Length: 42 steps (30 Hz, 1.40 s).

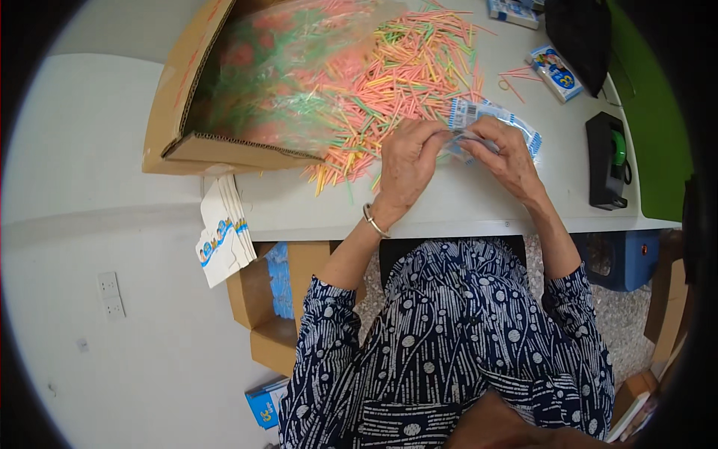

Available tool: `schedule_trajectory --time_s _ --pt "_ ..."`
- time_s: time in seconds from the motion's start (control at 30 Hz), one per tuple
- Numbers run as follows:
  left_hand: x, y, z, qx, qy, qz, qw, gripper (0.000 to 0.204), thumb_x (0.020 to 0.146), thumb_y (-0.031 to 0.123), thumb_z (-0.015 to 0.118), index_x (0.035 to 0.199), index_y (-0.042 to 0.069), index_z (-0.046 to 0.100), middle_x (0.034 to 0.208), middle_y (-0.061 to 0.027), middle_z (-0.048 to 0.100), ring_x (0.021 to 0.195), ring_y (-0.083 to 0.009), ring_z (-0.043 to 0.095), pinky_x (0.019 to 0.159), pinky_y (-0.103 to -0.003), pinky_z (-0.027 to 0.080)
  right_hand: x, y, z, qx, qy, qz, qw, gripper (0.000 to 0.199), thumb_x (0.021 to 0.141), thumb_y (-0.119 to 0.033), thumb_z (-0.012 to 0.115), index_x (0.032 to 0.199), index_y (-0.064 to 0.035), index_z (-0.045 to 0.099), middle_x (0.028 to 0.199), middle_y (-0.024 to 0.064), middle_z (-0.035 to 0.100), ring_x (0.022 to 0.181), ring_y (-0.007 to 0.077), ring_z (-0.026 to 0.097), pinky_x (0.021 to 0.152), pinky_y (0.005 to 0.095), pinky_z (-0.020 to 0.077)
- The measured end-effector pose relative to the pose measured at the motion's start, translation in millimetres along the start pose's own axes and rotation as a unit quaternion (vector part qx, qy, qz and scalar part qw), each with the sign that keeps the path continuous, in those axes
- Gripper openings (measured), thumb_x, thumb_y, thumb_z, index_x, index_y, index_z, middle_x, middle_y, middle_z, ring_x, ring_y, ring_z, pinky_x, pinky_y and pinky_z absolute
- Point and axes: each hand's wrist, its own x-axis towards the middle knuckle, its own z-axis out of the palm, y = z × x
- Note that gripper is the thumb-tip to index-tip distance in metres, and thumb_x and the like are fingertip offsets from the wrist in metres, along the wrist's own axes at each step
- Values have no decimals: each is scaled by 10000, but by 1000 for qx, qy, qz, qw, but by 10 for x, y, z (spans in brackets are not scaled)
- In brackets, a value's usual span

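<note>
Both of my hands meet over the near part of the white table. My left hand [408, 159], with a bracelet at its wrist, pinches one side of a small clear plastic bag [457, 142]. On the other side of it, the thumb and fingers of my right hand [505, 156] are pinched together. Blue-and-white printed plastic packaging [463, 112] shows behind my fingers; whether it is the same bag or another beneath, I cannot tell. Just beyond my left hand spreads a heap of thin pink, yellow and green sticks [419, 71].
An open cardboard box [243, 151] lies at the left, with more sticks inside clear plastic. Folded white cartons [222, 236] hang by the table's left edge. At right are a small printed box [555, 72], a black tape dispenser [604, 161] and a green panel [651, 112].
</note>
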Motion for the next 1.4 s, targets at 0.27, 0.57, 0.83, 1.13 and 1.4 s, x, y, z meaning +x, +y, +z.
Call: schedule_trajectory --time_s 0.27,0.57,0.83,1.13,1.4 --pt "-271 -59 -88 82 -9 -13 997 86 802 33 654 879 -4 660 711 -110 613 637 -237 568 581 -325 442 -117 -81 168 41 -85 105 990 195 848 -139 641 887 46 594 685 80 502 631 176 469 582 309 358" --pt "-740 -409 -855 297 73 -61 950 279 807 188 707 1004 9 623 930 -140 628 879 -310 556 787 -404 441 -200 37 104 55 -62 114 990 200 879 -124 607 831 57 536 683 74 444 615 146 393 574 293 333" --pt "-961 -422 -1082 375 9 -81 923 367 820 182 669 1101 -27 559 1112 -187 552 1058 -379 490 911 -467 387 -165 53 165 53 -65 127 988 200 871 -128 618 814 48 542 671 43 426 619 134 380 577 290 313" --pt "108 -374 -1015 511 -185 176 821 288 772 59 608 1058 72 575 1304 -171 438 1219 -392 392 1005 -582 300 -161 57 75 61 -46 159 984 219 876 -139 620 787 37 524 665 17 423 631 111 374 573 279 306" --pt "444 -828 -938 520 -278 236 772 162 766 90 588 913 24 604 1281 -208 436 1259 -399 354 1029 -590 277 -158 54 59 76 -35 148 985 250 867 -132 618 728 21 477 644 18 383 615 107 355 557 287 299"
